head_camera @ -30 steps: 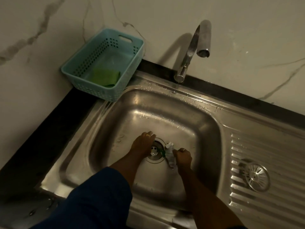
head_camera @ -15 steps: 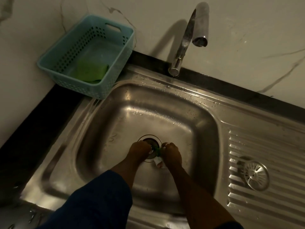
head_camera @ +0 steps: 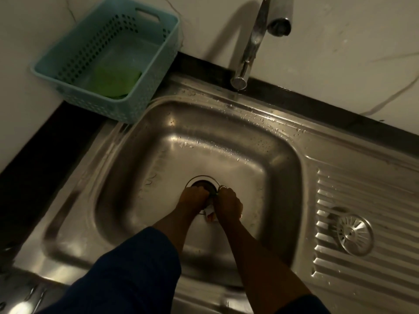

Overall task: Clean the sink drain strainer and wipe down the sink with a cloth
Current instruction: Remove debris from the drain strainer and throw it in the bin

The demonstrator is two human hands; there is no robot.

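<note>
Straight down into the steel sink (head_camera: 158, 137), with both hands deep in the bowl, right at the drain (head_camera: 201, 184). First the left hand (head_camera: 192, 198), on the near-left edge of the opening, knuckles up, fingers curled down and under. Gripping anything? Cannot tell, with the fingertips hidden. Then the right hand (head_camera: 229, 203), just beside it on the near-right edge, almost touching, closed round a small whitish item (head_camera: 209, 211) poking out on the near side between the two wrists. No telling what that item is: too small, too dim. Far half of the drain opening in plain view, dark inside, ringed in bright metal.

And the drain strainer (head_camera: 354, 234)? Out of the bowl altogether, lying flat on the ribbed drainboard (head_camera: 340, 189) at right, well apart from both hands.

Over at far left, a teal perforated basket (head_camera: 156, 64) on the black counter (head_camera: 34, 166), hard against the sink's far-left corner, with a green pad (head_camera: 115, 83) lying in its near end. Cloth or sponge? Cannot tell. Behind the bowl, the faucet (head_camera: 254, 46), rising from the far rim. Scattered along that rim and down the far wall of the bowl, beads of water (head_camera: 267, 123). On the left arm, a dark blue sleeve (head_camera: 127, 273), reaching in from the near edge, and beside it a bare right forearm
</note>
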